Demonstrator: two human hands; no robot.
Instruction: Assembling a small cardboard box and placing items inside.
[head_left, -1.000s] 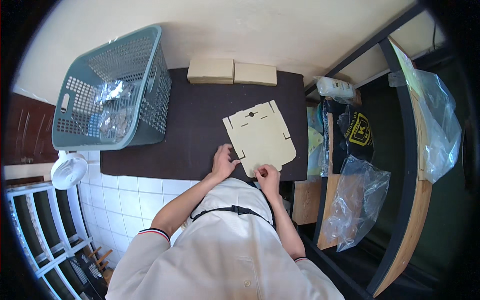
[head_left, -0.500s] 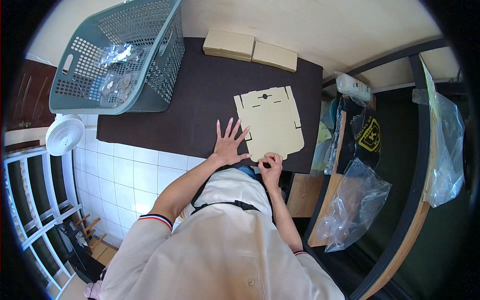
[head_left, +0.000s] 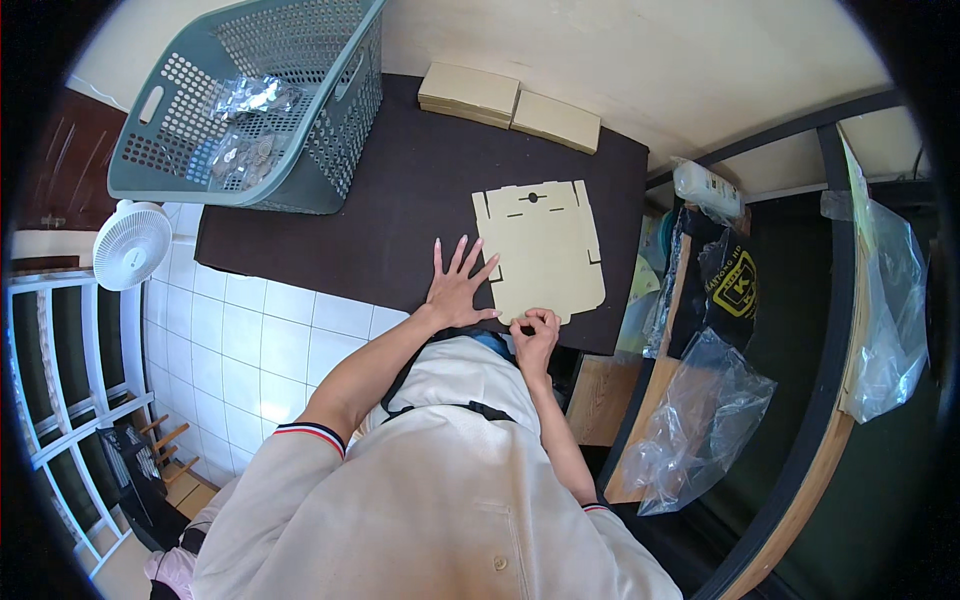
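Flat cardboard (head_left: 542, 250) lies right of centre, its lower edge apparently being worked: the right hand (head_left: 536, 338) pinches it, the left hand (head_left: 456, 297) splays fingers apart. The next move calls for steadying.

Black package (head_left: 698, 285) in right-hand rack (head_left: 833, 160): yellow capitals, readable, along yellow emblem (head_left: 740, 286) framing larger letters. White bottle (head_left: 708, 188) beyond it: faint print, too small to read.
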